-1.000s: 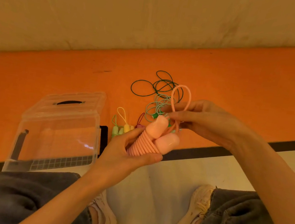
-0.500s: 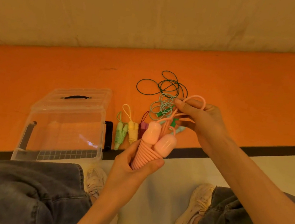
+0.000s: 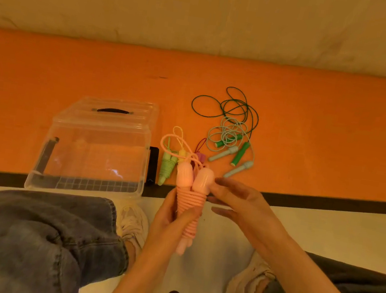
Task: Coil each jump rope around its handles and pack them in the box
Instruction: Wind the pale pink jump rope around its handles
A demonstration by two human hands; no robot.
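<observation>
Above the pale floor between the person's knees, the left hand (image 3: 172, 215) grips the pink jump rope (image 3: 191, 195), its cord wound tight round the two handles held side by side, while the right hand (image 3: 241, 202) now stands slack and open beside the bundle, fingertips at most brushing the nearer handle. Half a second ago that right hand was pinching the last pink loop high over the handles; it has since let go, and the loop now stands free above the handle tops, which suggests the winding is done, or nearly so, and the bundle is about ready for packing. The clear plastic box (image 3: 92, 182) sits open on the orange mat (image 3: 73, 74) just to the left, its lid (image 3: 112, 112) tipped up behind it and nothing visible inside, so the way in from above looks unobstructed. Two coiled ropes, a green one (image 3: 167, 167) and a yellow one (image 3: 182, 153), lie beside the box's right wall, with what may be a third, purple one (image 3: 200, 157) half hidden behind the pink handles. Farther right, two uncoiled green ropes (image 3: 234, 129) sprawl in a tangle, well apart from the box. The near box rim and the person's left knee (image 3: 33, 235) bound the short path leftward.
</observation>
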